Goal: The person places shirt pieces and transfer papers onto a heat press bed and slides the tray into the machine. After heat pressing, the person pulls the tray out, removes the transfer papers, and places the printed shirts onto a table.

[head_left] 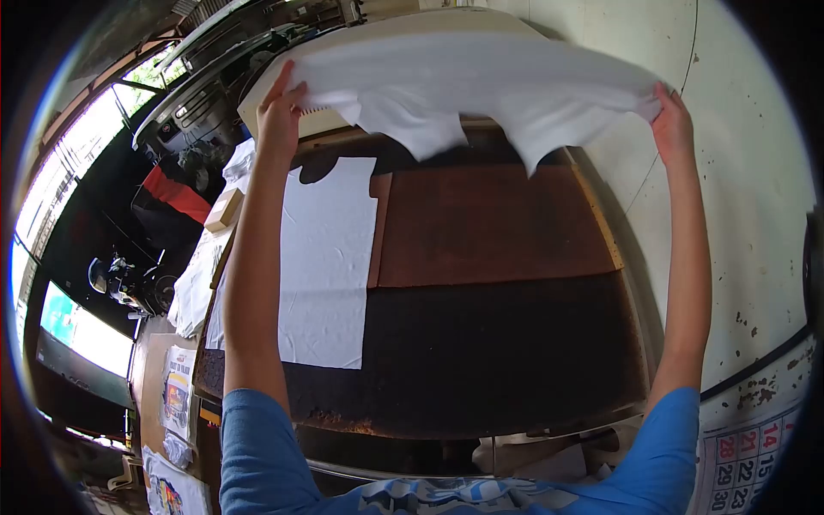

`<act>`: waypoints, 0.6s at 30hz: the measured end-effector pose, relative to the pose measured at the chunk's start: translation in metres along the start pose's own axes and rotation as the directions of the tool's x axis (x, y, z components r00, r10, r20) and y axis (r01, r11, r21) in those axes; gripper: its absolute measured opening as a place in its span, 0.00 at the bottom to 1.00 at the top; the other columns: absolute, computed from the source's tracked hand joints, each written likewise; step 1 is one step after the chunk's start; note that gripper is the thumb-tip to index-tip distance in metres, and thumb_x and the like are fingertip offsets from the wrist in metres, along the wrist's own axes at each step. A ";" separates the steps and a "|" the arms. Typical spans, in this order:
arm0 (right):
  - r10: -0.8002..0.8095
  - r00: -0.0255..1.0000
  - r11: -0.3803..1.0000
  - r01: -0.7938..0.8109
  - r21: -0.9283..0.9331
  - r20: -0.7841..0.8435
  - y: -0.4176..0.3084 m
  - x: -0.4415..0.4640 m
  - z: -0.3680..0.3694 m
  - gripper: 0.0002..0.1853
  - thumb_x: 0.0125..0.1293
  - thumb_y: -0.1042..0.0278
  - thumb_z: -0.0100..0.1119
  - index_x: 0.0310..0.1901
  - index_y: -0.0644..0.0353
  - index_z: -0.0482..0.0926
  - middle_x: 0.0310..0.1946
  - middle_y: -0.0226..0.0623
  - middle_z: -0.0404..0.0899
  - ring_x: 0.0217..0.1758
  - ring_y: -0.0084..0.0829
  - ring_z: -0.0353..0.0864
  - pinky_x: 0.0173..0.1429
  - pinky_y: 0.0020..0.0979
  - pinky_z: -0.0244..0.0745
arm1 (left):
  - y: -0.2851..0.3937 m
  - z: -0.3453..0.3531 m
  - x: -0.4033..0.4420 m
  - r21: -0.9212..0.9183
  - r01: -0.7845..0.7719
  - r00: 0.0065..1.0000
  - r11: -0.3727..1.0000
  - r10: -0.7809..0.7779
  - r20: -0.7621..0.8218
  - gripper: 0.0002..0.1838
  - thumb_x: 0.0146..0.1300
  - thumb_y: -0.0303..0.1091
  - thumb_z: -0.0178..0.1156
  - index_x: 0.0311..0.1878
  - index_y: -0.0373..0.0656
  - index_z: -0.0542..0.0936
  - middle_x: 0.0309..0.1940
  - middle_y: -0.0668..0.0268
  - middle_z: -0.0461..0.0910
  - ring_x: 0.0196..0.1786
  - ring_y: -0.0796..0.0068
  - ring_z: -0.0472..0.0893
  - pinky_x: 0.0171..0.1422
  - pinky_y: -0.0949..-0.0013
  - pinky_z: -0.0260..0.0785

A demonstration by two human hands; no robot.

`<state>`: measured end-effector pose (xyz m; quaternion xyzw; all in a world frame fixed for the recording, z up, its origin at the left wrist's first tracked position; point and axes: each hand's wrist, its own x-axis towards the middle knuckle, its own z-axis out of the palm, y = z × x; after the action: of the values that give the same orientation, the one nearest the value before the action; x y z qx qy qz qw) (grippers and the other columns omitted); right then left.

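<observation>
There are two hands (278,110) (673,127), one raised cloth (463,77) and one calendar (747,463).

**Matt cloth finishes, rough edges**

Between my fingers (283,79): thin white cloth (463,73), soft, matt. White cloth panel (326,266) below, faintly wrinkled. Worktop (498,352) dark, dull, rough and rust-coloured along its edge. Brown board (489,223) smooth. Wall (738,172) painted, flaking.

Blue shirt (262,451) with pale print (459,492)

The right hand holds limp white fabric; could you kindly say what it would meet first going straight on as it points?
Beyond the limp white fabric in its grasp, the right hand would probably meet the pale, dark-flecked wall first, though depth is unclear.
</observation>
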<state>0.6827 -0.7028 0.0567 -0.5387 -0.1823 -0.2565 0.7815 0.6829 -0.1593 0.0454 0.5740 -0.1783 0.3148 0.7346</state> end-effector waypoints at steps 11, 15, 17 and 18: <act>0.267 0.929 0.763 -0.367 -0.533 -0.258 0.187 -0.092 -0.100 0.09 0.57 0.66 0.58 0.27 0.63 0.74 0.24 0.26 0.72 0.27 0.17 0.66 0.31 0.24 0.62 | -0.185 -0.044 -0.165 0.066 0.704 0.708 0.707 -0.690 -0.153 0.29 0.50 0.21 0.59 0.59 0.50 0.71 0.45 0.64 0.76 0.41 0.73 0.77 0.44 0.69 0.72; 0.330 0.893 0.684 -0.451 -0.574 -0.308 0.231 -0.135 -0.153 0.12 0.55 0.65 0.59 0.23 0.63 0.72 0.20 0.26 0.70 0.24 0.19 0.64 0.27 0.27 0.60 | -0.198 -0.044 -0.228 -0.016 0.770 0.634 0.638 -0.768 -0.094 0.28 0.51 0.19 0.54 0.59 0.42 0.69 0.45 0.61 0.75 0.43 0.72 0.77 0.43 0.69 0.72; 0.359 0.875 0.669 -0.484 -0.563 -0.325 0.234 -0.159 -0.169 0.13 0.54 0.64 0.60 0.21 0.63 0.71 0.19 0.27 0.69 0.23 0.20 0.64 0.26 0.28 0.59 | -0.192 -0.042 -0.252 0.070 0.853 0.521 0.516 -0.847 -0.107 0.27 0.52 0.19 0.53 0.59 0.41 0.69 0.46 0.60 0.75 0.41 0.71 0.78 0.44 0.70 0.72; 0.367 0.869 0.556 -0.490 -0.671 -0.331 0.234 -0.168 -0.177 0.13 0.52 0.64 0.61 0.20 0.63 0.71 0.18 0.28 0.70 0.22 0.20 0.65 0.25 0.29 0.59 | -0.198 -0.045 -0.265 0.116 0.819 0.573 0.562 -0.811 -0.119 0.24 0.52 0.20 0.50 0.55 0.40 0.73 0.40 0.63 0.77 0.35 0.74 0.78 0.38 0.72 0.72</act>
<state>0.6890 -0.7670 -0.2757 -0.8131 0.1343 -0.1494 0.5464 0.6144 -0.2126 -0.2774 0.6393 0.1514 -0.0316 0.7533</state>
